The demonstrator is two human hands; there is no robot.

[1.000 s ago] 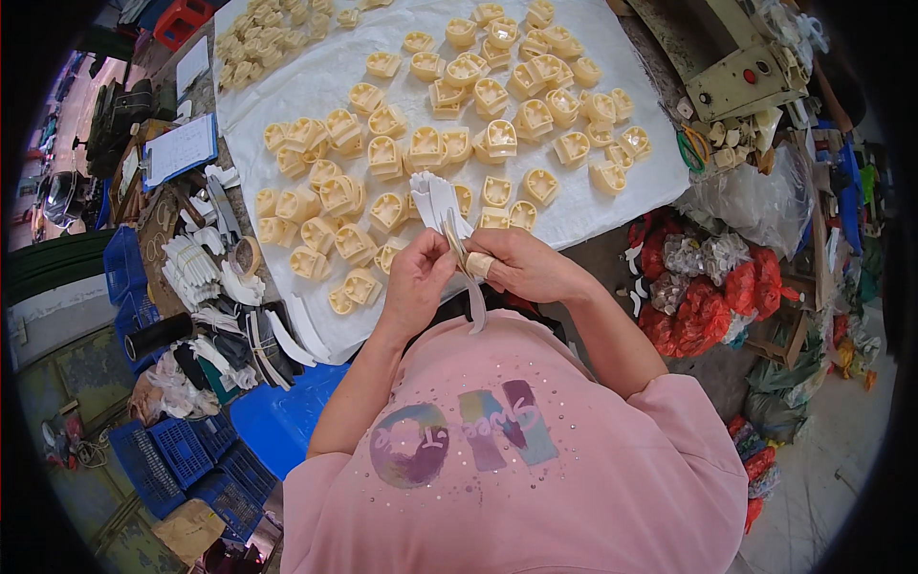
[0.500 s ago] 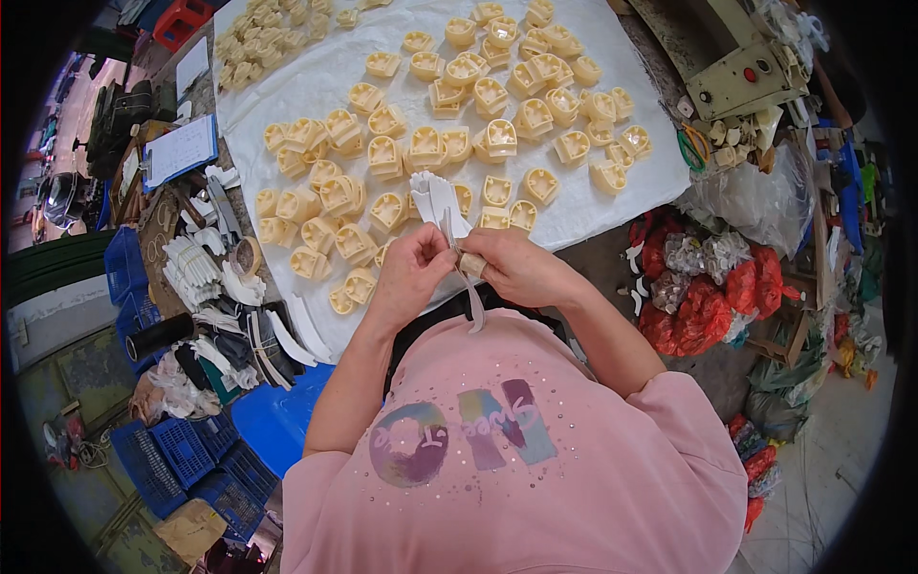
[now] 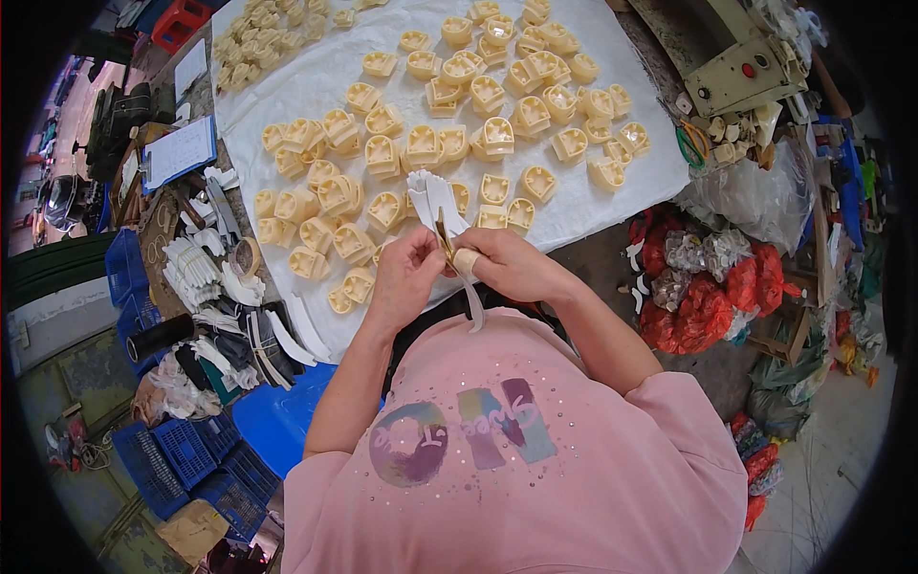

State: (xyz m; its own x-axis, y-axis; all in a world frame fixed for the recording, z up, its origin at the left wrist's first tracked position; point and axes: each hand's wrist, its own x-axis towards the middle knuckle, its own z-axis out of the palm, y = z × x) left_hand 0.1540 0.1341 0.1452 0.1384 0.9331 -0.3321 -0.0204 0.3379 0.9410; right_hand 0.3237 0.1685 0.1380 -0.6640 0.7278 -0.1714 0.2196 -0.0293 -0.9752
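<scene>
Close to my body at the table's near edge, both hands work together. My right hand (image 3: 521, 266) is closed round a small pair of scissors (image 3: 442, 230), whose narrow metal blades point away from me. A tan wrap circles one of its fingers. Fingertips of my left hand (image 3: 406, 275) pinch a thin whitish strip (image 3: 474, 308) right beside the blades, and the strip's lower end hangs curved over my shirt. Just beyond the blades lies a fan of white strips (image 3: 433, 196) on the sheet. Fingers partly hide where strip and scissors meet.
Many cream plastic caps (image 3: 497, 134) cover the white sheet (image 3: 631, 196), with smaller cream pieces (image 3: 263, 43) at the far left. Blue crates (image 3: 186, 452) and bundled white strips (image 3: 191, 273) sit left. Red plastic bags (image 3: 698, 320) lie right, below a machine box (image 3: 746, 77).
The scissors have turned slightly, and their blades now catch a golden light and look spread. Both hands stay almost in place, with the strip still hanging between them.
</scene>
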